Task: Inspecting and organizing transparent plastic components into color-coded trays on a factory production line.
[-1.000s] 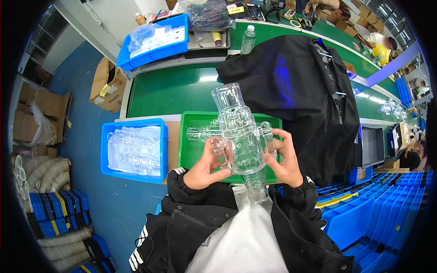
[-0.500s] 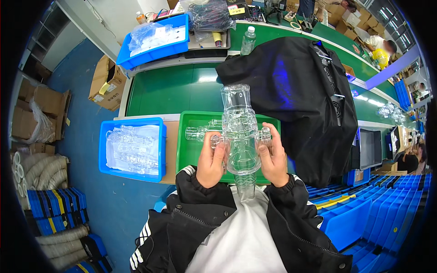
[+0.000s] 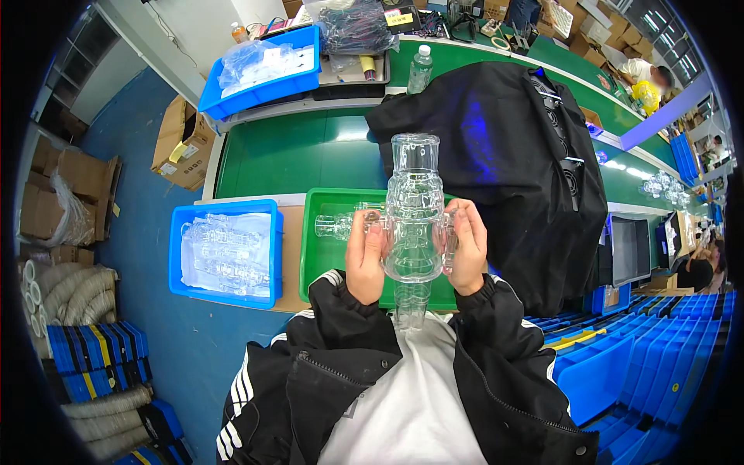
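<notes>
A large clear glass vessel (image 3: 413, 232) with a wide neck, ribbed shoulder and narrower lower tube is held up in front of my chest. My left hand (image 3: 364, 256) is closed round its left side arm, the thumb towards me. On the opposite side, my right hand (image 3: 465, 249) grips the other side arm, which its fingers partly cover. Below lies a green tray (image 3: 311, 260) containing another clear glass piece (image 3: 333, 225), partly hidden behind my left hand and the vessel.
To the left, a blue bin (image 3: 177, 256) holds several glass pieces on white lining. A black cloth (image 3: 496, 163) drapes over equipment at the right. Beyond are a green bench (image 3: 287, 155), a plastic bottle (image 3: 420, 70) and another blue bin (image 3: 260, 89). Stacked blue crates (image 3: 620, 372) stand at lower right.
Both hands have raised the glass vessel slightly away from me and turned it a little. Its neck has shifted right, and my fingers now cover more of the side arms.
</notes>
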The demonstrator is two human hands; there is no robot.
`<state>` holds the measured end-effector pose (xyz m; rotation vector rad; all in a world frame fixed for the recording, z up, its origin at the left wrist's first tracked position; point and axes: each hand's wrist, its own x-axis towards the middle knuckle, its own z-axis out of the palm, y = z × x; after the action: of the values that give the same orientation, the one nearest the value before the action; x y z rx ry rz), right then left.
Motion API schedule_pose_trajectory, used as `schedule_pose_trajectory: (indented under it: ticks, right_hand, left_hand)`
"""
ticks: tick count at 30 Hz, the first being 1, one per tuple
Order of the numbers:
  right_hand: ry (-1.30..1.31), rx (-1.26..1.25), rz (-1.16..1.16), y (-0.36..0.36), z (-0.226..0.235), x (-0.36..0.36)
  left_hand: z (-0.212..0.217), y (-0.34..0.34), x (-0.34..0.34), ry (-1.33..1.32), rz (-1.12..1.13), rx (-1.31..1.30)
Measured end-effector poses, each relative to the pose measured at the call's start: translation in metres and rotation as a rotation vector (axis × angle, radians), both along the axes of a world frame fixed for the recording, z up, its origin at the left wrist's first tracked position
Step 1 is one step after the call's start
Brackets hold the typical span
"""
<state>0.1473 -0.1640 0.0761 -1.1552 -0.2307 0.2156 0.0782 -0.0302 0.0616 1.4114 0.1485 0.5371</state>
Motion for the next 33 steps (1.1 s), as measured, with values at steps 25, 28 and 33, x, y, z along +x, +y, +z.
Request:
schedule_pose_trajectory:
  ticks: [25,28,33]
  right_hand:
    - [0.743,0.565,0.358,0.016,0.008,-0.013]
    - [0.441,0.274,0.330,0.003,-0.012,-0.009]
    - [0.180,0.005,-0.041,0.008,-0.022,-0.013]
  left_hand:
    - [-0.011,-0.006,0.018,-0.022,0.147,0.517]
    - [-0.005,0.004,0.002,0.005,0.149,0.546]
    - [-0.001,-0.020,-0.021,0.062,-0.010,0.207]
